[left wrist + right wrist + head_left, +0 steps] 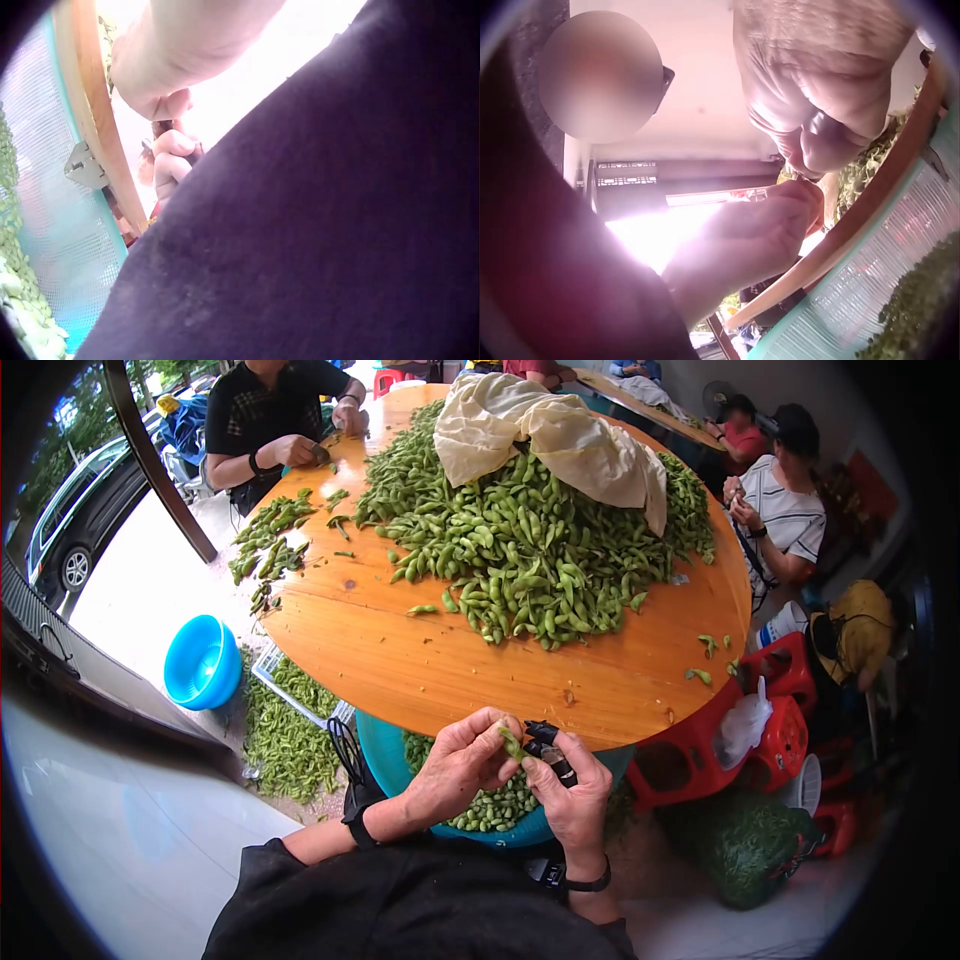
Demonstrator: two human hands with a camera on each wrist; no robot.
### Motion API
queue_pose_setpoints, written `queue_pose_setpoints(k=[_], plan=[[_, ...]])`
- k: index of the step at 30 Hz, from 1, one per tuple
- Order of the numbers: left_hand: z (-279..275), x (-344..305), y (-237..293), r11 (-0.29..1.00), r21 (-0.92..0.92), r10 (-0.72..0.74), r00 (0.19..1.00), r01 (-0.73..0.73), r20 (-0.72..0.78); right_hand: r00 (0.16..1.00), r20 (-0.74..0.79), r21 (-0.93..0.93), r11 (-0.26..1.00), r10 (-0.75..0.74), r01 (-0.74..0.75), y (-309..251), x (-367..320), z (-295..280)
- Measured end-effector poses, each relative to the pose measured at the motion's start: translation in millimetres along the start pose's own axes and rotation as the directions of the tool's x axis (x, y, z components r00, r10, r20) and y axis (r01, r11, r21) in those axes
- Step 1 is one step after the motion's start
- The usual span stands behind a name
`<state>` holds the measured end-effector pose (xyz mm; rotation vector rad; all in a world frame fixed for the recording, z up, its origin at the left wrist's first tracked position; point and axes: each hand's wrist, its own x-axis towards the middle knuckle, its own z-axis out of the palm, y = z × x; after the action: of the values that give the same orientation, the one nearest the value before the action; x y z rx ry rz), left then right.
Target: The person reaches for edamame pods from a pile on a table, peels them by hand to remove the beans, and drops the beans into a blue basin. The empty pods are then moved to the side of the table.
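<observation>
Both hands meet over a blue-green basket [380, 755] at the table's near edge. A green pod [511, 742] is pinched by my left hand [455, 768] between thumb and fingers. My right hand [572, 790], with black wrappings on its fingers, pinches the pod's other end. In the left wrist view dark cloth covers much of the picture, with my left hand [187, 52] above it. The right wrist view has my right hand [817, 82] above and my left hand [742, 240] below, fingertips close together. Shelled beans [490, 810] lie in the basket.
A large heap of pods [540, 550] under a cream cloth [560, 435] stands on the round wooden table [400, 650]. A blue basin [203, 662] and pods lie on the floor at left. Red stools [790, 735] stand at right. Other people sit around the table.
</observation>
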<state>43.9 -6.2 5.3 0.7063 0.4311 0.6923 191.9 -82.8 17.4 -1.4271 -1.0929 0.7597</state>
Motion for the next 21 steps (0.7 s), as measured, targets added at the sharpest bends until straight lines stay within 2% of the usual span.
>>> queue_pose_setpoints(k=[2,4,6,8,10,11,13,14,15,17,18,19,21], plan=[[2,-1,0,1.0,-0.001,-0.024,1.0,0.024,-0.02,0.999,0.011,-0.024,0.999,-0.032,0.032,1,0,-1],[7,-3,1,0.999,-0.029,-0.03,0.994,0.027,-0.109,0.998,0.025,-0.046,0.997,-0.065,0.066,0,1,0],[5,-3,0,0.998,-0.051,-0.026,0.995,0.022,-0.094,0.95,0.038,-0.163,0.936,-0.309,0.311,-4,1,3],[4,-3,-3,0.997,-0.071,-0.023,0.997,0.017,-0.08,0.946,0.06,-0.181,0.929,-0.319,0.324,-6,0,8],[9,-3,-14,0.998,-0.009,0.057,0.977,-0.061,-0.205,0.937,0.106,-0.182,0.92,-0.332,0.347,-9,1,11],[9,-2,-18,0.998,-0.011,0.058,0.976,-0.061,-0.209,0.938,0.11,-0.181,0.921,-0.33,0.345,-8,1,14],[8,2,-25,0.978,0.052,0.21,0.955,-0.203,-0.21,0.911,0.083,-0.292,0.864,-0.404,0.41,-5,1,21],[9,2,-28,0.948,0.181,0.296,0.937,-0.263,-0.186,0.891,0.088,-0.35,0.823,-0.446,0.447,-3,0,22],[10,4,-28,0.948,0.18,0.296,0.937,-0.264,-0.185,0.89,0.088,-0.351,0.822,-0.447,0.448,-3,1,25],[12,5,-30,0.805,0.488,0.452,0.882,-0.338,-0.135,0.886,-0.011,-0.501,0.769,-0.464,0.397,-4,3,31],[13,6,-29,0.904,0.302,0.365,0.915,-0.304,-0.173,0.868,-0.034,-0.53,0.745,-0.495,0.404,-2,4,33],[10,5,-27,0.903,0.301,0.366,0.915,-0.305,-0.171,0.868,-0.034,-0.531,0.744,-0.496,0.405,3,5,31],[1,1,-19,0.986,-0.113,0.116,0.991,-0.123,-0.07,0.951,-0.126,-0.226,0.942,-0.281,0.249,10,9,24]])
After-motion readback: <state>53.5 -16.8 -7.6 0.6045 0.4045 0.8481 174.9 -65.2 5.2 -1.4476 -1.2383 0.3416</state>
